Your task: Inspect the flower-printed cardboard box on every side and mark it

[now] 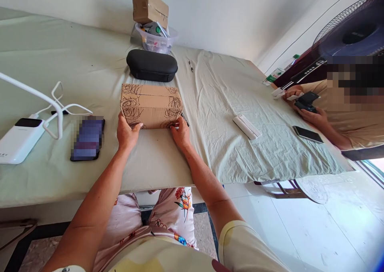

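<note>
A brown cardboard box [151, 104] with black scribbles on it sits on the table covered in pale green cloth [90, 64]. My left hand [126, 133] presses against the box's near left corner, fingers closed round the edge. My right hand [180, 133] grips the near right corner and seems to pinch a dark pen [185, 120] against the box.
Left of the box lie a phone [87, 139], a white power bank [18, 139] and white cables [57, 104]. Behind it are a black case [151, 65], a plastic tub [156, 42] and a small box [150, 8]. On the right another person's hands [306, 108] hold a dark device; a white object [246, 127], a phone [307, 134] and a fan [351, 28] are there.
</note>
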Tool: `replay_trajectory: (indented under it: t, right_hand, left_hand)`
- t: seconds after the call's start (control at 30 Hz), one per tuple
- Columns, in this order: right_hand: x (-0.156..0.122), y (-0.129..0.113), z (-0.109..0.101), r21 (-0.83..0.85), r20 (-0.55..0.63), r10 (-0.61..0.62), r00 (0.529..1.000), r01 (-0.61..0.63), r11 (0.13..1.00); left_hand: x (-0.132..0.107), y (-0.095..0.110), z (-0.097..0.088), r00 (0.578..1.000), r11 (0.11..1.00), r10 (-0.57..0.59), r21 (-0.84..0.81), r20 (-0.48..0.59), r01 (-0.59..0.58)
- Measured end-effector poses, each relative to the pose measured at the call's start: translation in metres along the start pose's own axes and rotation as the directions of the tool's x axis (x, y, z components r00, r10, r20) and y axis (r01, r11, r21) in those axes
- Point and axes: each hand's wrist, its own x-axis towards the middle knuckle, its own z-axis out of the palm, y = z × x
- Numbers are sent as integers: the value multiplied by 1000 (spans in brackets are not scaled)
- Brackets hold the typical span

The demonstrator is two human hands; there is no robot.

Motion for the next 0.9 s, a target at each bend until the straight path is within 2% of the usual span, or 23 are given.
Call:
replay_trajectory:
  t: [0.2, 0.33, 0.6, 0.77, 0.9]
  right_hand:
    - [0, -4, -2, -8, 3, 42, 999, -42, 999]
    - [0, -3, -1, -9, -14, 27, 1000, -27, 1000]
    - [0, -3, 0, 14, -50, 8, 999, -7, 1000]
    - [-1, -18, -6, 122, -158, -58, 986, 78, 990]
    - [-6, -36, -18, 192, -229, -133, 964, 178, 965]
  left_hand:
    - [0, -2, 1, 999, 1000, -1, 19, -34, 2]
    - [-1, -1, 1, 999, 1000, 5, 20, -53, -4]
    - [-2, 9, -4, 998, 998, -56, 42, -17, 57]
    - [-5, 15, -7, 990, 1000, 23, -9, -137, -25]
    - [-8, 18, -8, 938, 982, 110, -109, -328, -153]
